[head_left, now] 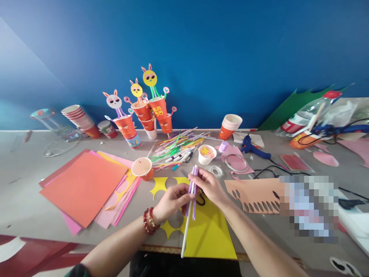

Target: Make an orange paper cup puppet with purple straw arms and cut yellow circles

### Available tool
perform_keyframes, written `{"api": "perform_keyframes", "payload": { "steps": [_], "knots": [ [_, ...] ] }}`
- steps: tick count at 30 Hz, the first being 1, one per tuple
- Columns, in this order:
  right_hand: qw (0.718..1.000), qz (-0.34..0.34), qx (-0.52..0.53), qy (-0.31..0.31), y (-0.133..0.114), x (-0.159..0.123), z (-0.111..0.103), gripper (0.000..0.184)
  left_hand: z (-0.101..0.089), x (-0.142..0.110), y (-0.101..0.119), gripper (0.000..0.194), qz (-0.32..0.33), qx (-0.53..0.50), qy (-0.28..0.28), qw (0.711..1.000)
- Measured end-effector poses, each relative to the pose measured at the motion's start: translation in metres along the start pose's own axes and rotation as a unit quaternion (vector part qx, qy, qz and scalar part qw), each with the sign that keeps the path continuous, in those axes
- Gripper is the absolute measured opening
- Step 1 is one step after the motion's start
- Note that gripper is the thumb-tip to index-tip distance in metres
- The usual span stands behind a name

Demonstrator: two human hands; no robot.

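Note:
My left hand is closed around a small bundle of purple straws and a longer white stick. At the upper end of the same bundle, my right hand pinches the straws between thumb and fingers. The white stick reaches well below the purple ones, toward the table's front edge. Under my hands lies yellow paper with round pieces cut out of it. Black scissor handles seem to show partly behind my right hand. An orange paper cup stands left of my hands.
Rabbit-faced cup figures stand along the blue wall. Loose straws and markers lie in front. Coloured paper sheets are stacked at left. On the right are a blue glue gun with its cord, a tape roll and cut orange paper.

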State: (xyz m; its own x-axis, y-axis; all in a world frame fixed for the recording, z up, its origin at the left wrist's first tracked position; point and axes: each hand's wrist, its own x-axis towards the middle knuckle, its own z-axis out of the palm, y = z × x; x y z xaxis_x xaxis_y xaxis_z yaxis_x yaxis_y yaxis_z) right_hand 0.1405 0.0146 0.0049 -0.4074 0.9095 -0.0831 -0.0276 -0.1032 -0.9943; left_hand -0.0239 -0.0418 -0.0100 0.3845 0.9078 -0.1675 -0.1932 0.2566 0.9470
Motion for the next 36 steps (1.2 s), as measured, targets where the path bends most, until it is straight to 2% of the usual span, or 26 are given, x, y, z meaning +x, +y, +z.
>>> {"api": "perform_keyframes", "payload": {
  "steps": [8, 18, 32, 36],
  "knots": [
    [0.999, -0.007, -0.008, -0.037, 0.001, 0.0, -0.005, 0.042, 0.001, 0.0, 0.003, 0.038, -0.016, 0.01, 0.02, 1.0],
    [0.999, -0.013, 0.002, -0.034, 0.003, 0.002, -0.005, 0.042, 0.001, 0.001, 0.001, 0.042, -0.015, 0.003, 0.014, 1.0],
    [0.998, -0.009, 0.003, -0.06, 0.0, 0.003, -0.009, 0.043, 0.003, 0.002, -0.005, 0.044, 0.027, -0.025, 0.016, 0.999],
    [0.998, -0.011, -0.006, -0.056, 0.002, 0.003, -0.008, 0.041, 0.003, 0.003, -0.006, 0.043, 0.04, -0.018, 0.037, 0.998]
  ]
}}
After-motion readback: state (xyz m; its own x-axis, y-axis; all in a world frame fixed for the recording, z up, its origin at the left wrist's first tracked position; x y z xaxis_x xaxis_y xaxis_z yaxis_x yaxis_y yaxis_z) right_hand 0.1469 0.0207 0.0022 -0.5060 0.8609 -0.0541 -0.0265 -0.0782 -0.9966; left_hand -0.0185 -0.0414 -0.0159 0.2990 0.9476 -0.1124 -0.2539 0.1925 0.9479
